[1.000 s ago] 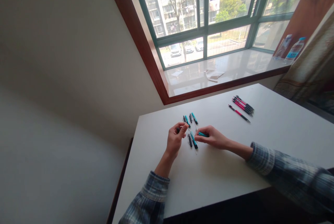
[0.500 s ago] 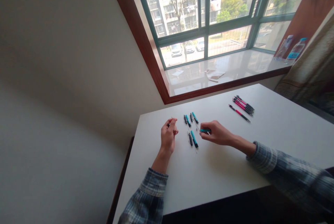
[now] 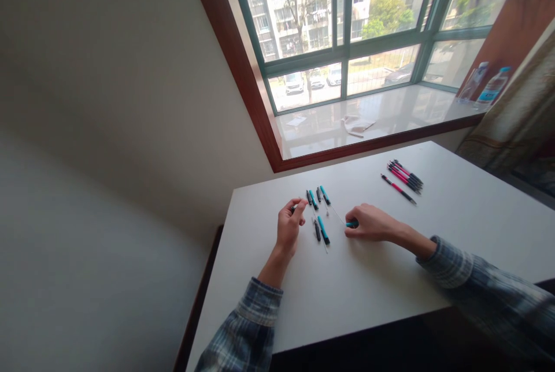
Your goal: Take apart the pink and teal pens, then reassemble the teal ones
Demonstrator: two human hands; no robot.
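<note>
My left hand (image 3: 290, 224) is closed around a small black pen part (image 3: 293, 208), mostly hidden by the fingers. My right hand (image 3: 368, 223) is low over the table, its fingers pinching a teal pen barrel (image 3: 352, 224). From near those fingertips a thin pale refill (image 3: 338, 214) reaches up and left; whether it sits inside the barrel I cannot tell. Between my hands lie pen pieces: a teal barrel (image 3: 323, 230) beside a black piece (image 3: 317, 230), and behind them two more teal-and-black pairs (image 3: 313, 200). A tiny grey piece (image 3: 328, 214) lies near the refill.
Several pink-and-black pens (image 3: 405, 177) lie grouped at the back right of the white table (image 3: 390, 279), one pen (image 3: 398, 189) apart from the others. Behind is a window sill (image 3: 321, 135) with a cloth (image 3: 358, 124) and bottles (image 3: 494, 88). A wall stands on the left.
My right hand has moved a little right and down with the teal barrel, and the refill has shifted with it. My left hand has moved right, closer to the pen pieces.
</note>
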